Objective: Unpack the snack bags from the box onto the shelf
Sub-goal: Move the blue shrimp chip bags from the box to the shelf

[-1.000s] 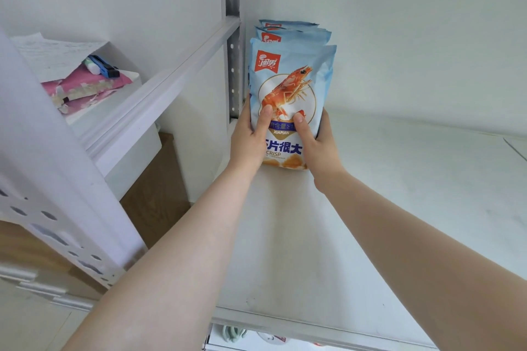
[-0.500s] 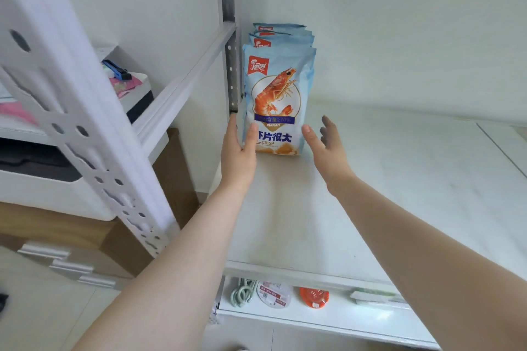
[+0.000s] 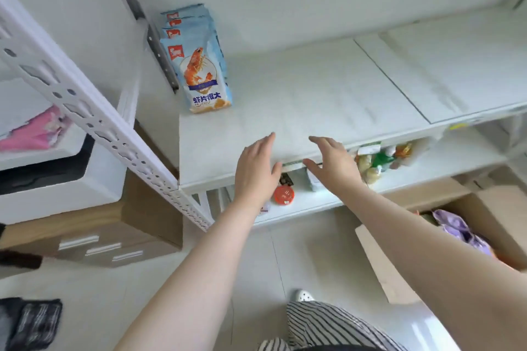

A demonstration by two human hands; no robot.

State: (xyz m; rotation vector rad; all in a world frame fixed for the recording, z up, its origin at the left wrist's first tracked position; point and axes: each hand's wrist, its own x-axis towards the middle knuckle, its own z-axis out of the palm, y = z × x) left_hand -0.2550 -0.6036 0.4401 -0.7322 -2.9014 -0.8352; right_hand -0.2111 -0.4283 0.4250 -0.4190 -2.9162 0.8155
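Over shelf edge, hands (empty)

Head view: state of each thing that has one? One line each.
Left hand: open, holds nothing.
Right hand: open, holds nothing.
Shrimp bags: upright row at the shelf's back-left corner, untouched.
Shelf: holds only the shrimp bags in view.
Box: on the floor, flaps open, purple bags inside.

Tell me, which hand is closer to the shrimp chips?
Left. The left hand is below the shrimp chips, slightly to their right, over the shelf's front edge. The right hand is farther right. Neither touches them.
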